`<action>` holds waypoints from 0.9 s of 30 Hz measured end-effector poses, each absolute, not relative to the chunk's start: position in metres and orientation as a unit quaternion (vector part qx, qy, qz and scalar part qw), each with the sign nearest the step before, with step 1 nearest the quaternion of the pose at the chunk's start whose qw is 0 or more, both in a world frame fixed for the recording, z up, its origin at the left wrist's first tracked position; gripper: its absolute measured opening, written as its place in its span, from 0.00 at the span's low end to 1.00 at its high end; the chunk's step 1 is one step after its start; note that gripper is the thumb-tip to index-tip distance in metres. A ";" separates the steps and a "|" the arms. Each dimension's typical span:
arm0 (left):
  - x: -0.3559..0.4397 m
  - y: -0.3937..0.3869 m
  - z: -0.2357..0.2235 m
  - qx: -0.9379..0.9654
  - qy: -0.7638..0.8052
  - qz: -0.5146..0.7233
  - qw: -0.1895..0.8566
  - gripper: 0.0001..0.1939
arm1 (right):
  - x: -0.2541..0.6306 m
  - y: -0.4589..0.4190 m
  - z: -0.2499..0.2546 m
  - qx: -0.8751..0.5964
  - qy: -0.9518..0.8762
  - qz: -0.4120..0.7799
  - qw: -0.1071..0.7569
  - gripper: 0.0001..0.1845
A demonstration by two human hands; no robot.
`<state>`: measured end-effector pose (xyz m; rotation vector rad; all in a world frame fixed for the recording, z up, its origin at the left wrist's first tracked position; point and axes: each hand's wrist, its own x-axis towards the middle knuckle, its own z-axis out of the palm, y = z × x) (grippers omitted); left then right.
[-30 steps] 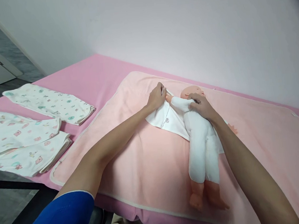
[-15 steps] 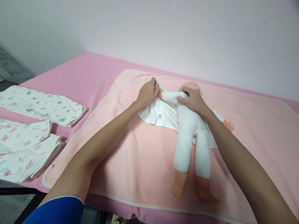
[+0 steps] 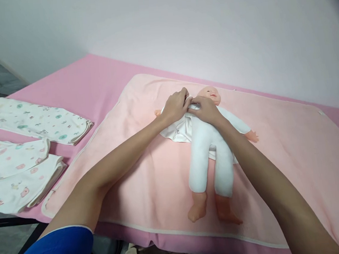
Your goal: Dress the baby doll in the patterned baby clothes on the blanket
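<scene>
A baby doll (image 3: 209,155) with a white cloth body lies on its back on a peach blanket (image 3: 279,144), head toward the wall. A white snap-front baby garment (image 3: 177,131) is spread under its torso. My left hand (image 3: 176,107) is closed, pinching the garment's edge at the doll's shoulder. Touching it, my right hand (image 3: 205,109) is closed on the garment at the doll's chest, just below the chin. The doll's one arm sticks out to the right, bare hand showing.
Folded printed baby clothes (image 3: 34,121) lie on the pink mattress (image 3: 93,82) at left, with a second stack (image 3: 15,173) nearer the front edge. A white wall runs behind. The floor shows at lower left.
Both hands have come together at the doll's chest. The doll's arm near my left hand, earlier held out, is now tucked under the garment. The view shifted slightly right.
</scene>
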<state>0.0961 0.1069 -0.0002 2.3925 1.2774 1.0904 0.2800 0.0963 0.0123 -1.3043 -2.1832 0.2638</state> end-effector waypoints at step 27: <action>0.236 0.073 0.049 0.899 0.343 0.254 0.103 0.21 | 0.385 -0.005 -0.011 -0.741 -0.663 0.056 0.085 0.24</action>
